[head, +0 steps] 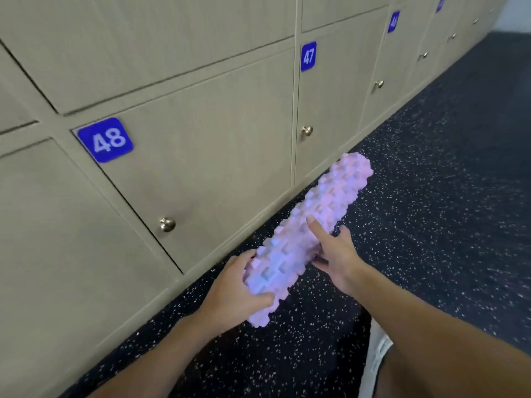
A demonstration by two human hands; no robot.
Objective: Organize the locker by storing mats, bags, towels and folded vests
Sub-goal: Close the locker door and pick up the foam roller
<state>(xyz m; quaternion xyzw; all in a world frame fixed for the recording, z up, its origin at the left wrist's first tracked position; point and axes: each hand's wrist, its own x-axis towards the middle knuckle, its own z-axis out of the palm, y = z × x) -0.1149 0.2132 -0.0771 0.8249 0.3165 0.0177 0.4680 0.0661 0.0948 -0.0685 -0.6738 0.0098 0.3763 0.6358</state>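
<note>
2-handed, holding a lilac knobbly roll [313,208] in the air above a dark speckled floor [431,202], just off the foot of the lockers. Wrapping the left hand [230,285] round the near end of the roll, thumb pressing across the near face, fingers tucking round the far side. Grasping the middle of the roll with the right hand [339,257], 1 finger lying straight along the top, the rest curling round the side and underneath. Slanting the roll from near left to far right, roughly in line with the base of the locker row, its far end pointing out over the floor below the door labelled 47 [308,56].

Facing beige locker doors beyond, every 1 in view closed. Reading a blue label 48 [105,140] at the upper corner of the nearer door [207,150], and seeing a round metal knob [167,224] low on it. Passing then to the 47 door and its own knob [307,130]. Losing the further labels and knobs at far right to blur, too small for reading.
</note>
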